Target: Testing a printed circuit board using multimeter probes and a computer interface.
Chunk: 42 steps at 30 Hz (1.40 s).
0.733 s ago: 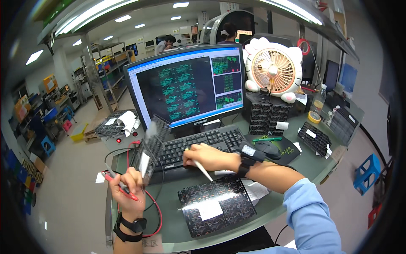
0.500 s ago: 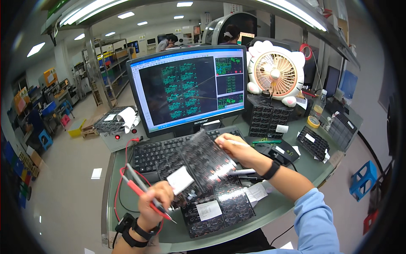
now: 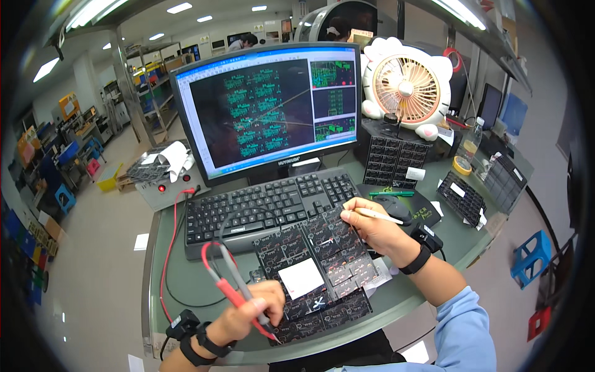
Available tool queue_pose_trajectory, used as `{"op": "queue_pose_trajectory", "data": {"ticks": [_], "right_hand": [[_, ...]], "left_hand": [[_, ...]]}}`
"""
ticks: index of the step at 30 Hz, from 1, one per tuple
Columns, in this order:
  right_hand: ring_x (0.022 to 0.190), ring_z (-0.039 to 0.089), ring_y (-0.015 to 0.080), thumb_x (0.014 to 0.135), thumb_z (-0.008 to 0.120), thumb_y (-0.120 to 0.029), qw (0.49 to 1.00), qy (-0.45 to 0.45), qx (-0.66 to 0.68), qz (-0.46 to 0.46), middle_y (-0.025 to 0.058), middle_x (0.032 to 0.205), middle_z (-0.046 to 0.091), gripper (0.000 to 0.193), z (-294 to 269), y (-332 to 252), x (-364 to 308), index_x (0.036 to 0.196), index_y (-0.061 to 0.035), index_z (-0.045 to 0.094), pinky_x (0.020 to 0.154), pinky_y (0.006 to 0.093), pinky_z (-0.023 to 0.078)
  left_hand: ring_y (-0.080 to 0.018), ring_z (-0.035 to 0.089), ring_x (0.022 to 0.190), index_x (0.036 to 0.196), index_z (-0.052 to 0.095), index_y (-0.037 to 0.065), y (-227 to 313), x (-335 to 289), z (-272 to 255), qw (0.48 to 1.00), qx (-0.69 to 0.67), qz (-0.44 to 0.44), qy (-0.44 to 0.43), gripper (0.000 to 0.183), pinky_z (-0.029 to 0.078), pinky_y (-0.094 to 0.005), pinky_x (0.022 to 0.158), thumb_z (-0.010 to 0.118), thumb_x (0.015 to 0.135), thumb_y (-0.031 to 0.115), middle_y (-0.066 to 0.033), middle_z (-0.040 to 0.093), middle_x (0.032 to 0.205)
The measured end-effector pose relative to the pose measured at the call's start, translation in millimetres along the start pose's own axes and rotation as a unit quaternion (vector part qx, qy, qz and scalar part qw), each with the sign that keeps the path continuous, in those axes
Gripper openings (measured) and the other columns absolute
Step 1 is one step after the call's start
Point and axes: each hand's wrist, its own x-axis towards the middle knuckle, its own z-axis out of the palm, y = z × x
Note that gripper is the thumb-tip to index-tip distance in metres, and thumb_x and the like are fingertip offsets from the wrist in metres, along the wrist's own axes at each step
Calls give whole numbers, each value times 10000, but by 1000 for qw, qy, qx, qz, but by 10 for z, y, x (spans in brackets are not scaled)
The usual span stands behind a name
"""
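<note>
My left hand (image 3: 253,312) is closed round a pair of test probes (image 3: 230,291), one red and one grey, tips slanting down beside the boards. A black circuit board panel (image 3: 334,245), with a blank-looking white paper (image 3: 301,278) on it, lies over a second circuit board panel (image 3: 348,313), mostly covered. At the top panel's upper right corner, my right hand (image 3: 381,235) pinches the edge. A slim white pen-like stick (image 3: 379,215) is also held in those fingers, pointing right. Whether it is a pen or tweezers I cannot tell.
Behind the boards lie a black keyboard (image 3: 232,212) and a monitor (image 3: 260,115) showing a green circuit layout. To the right are a mouse (image 3: 394,209), a green pen (image 3: 392,193), stacked boards (image 3: 393,162), a cat-shaped fan (image 3: 406,87) and a bottle (image 3: 469,144). A red probe lead (image 3: 166,266) runs leftward.
The top panel has come down from a tilted, raised position to lie nearly flat over the other. My left hand with the probes has shifted right and down; my right hand has moved slightly right.
</note>
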Motion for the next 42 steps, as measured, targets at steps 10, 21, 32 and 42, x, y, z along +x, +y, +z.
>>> {"op": "queue_pose_trajectory", "data": {"ticks": [10, 21, 32, 42], "right_hand": [[649, 533, 39, 903, 631, -134, 999, -13, 23, 34, -8, 808, 608, 95, -164, 86, 38, 950, -63, 589, 561, 182, 427], [742, 615, 70, 906, 628, -111, 998, -33, 29, 54, 30, 879, 638, 113, -130, 33, 10, 977, -40, 576, 651, 201, 522], [624, 545, 47, 880, 666, -201, 981, 4, -190, 27, -1, 697, 593, 223, -40, -12, -40, 987, -25, 582, 526, 217, 434], [614, 641, 329, 883, 624, -315, 862, -68, -483, -138, 125, 649, 627, 241, 318, -98, -301, 861, -83, 561, 566, 405, 498]], "left_hand": [[-128, 473, 642, 832, 482, 61, -100, 25, -246, 954, -198, -61, 218, 240, 463, -301, 606, 563, 928, 265, -50, 482, 781], [-162, 597, 848, 1034, 527, -6, -68, 53, -284, 954, -248, -87, 142, 221, 500, -309, 789, 554, 876, 146, -95, 546, 1014], [-112, 516, 937, 1011, 560, 12, -133, 57, -230, 991, -97, -70, 66, 221, 451, -272, 828, 587, 865, 175, -72, 527, 1040], [-218, 578, 916, 924, 615, -27, -159, 22, -292, 985, -152, -64, -49, 363, 427, -352, 888, 473, 878, 303, -135, 606, 974]]}}
